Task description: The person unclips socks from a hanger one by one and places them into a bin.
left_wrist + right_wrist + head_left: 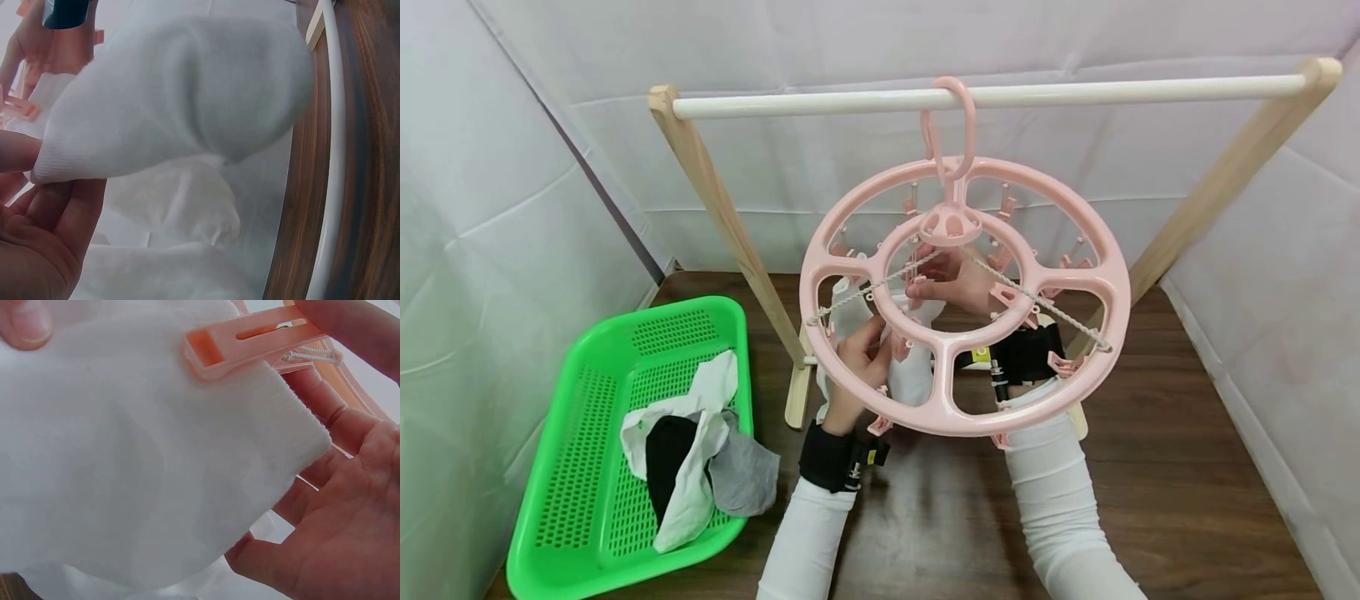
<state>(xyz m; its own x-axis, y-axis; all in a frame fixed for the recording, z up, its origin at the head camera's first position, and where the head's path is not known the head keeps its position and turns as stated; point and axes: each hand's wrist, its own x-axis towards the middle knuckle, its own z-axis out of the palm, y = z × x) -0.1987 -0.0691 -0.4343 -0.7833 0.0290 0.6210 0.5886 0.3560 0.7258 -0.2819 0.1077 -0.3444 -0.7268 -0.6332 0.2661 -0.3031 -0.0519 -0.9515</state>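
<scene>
A pink round drying hanger (1112,283) hangs by its hook from a white bar. Beneath its ring, my left hand (861,362) pinches a white sock (187,94) at the ribbed cuff. The thumb of my right hand (356,506) lies on the handle of a pink clip (250,340), with fingers behind it. The clip's mouth overlaps the sock's edge; whether it bites fully I cannot tell. Below the held sock in the left wrist view hang more white socks (181,200). The hanger's ring partly covers both hands in the head view.
A green basket (561,375) at the left holds white, black and grey cloth pieces (741,467), the grey one draped over its rim. Wooden legs (730,225) carry the white bar (1112,90) above a dark wooden table (1187,467). Several other pink clips dangle from the ring.
</scene>
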